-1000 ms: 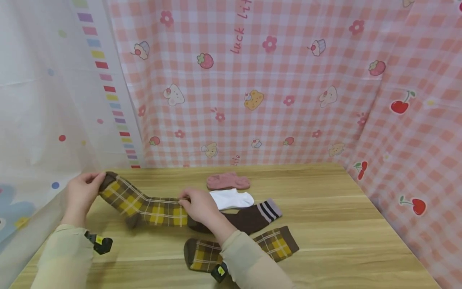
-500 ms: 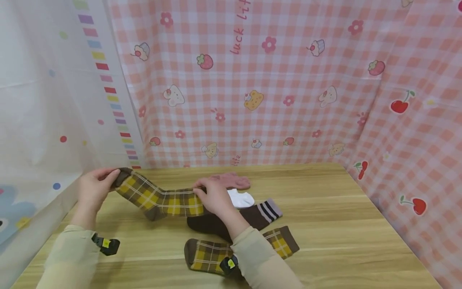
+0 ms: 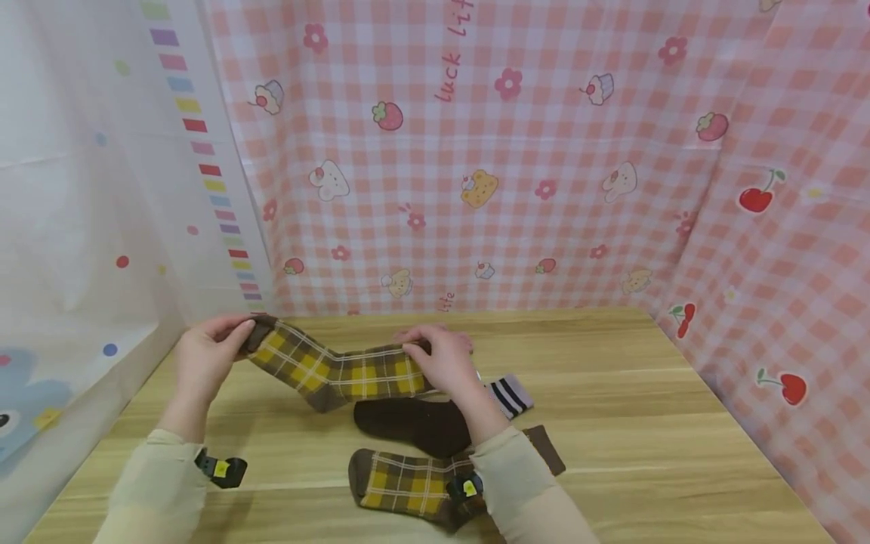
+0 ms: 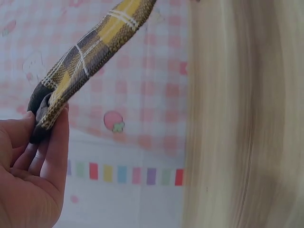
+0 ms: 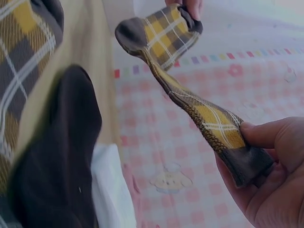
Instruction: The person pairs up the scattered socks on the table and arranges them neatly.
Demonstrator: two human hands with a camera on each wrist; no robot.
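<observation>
A brown and yellow plaid sock (image 3: pixel 299 363) is stretched between my two hands, raised above the table. My left hand (image 3: pixel 207 359) pinches its dark toe between thumb and fingers, as the left wrist view also shows. At the other end, my right hand (image 3: pixel 445 363) grips the dark cuff (image 5: pixel 247 164); the heel hangs down between them. Below lies a dark brown sock (image 3: pixel 408 423) with a striped cuff, partly behind my right wrist. Nearer to me is a second plaid sock (image 3: pixel 404 483), partly covered by my right forearm.
A white sock (image 5: pixel 111 185) lies beyond the dark brown one, mostly hidden by my right hand in the head view. Past it a pink sock (image 5: pixel 132 185) barely shows. The wooden table (image 3: pixel 632 453) ends at patterned curtains (image 3: pixel 442 227) behind and at both sides.
Both hands have moved right and slightly away, carrying the plaid sock with them. My right hand now covers most of the white and pink socks. The socks on the table have stayed put.
</observation>
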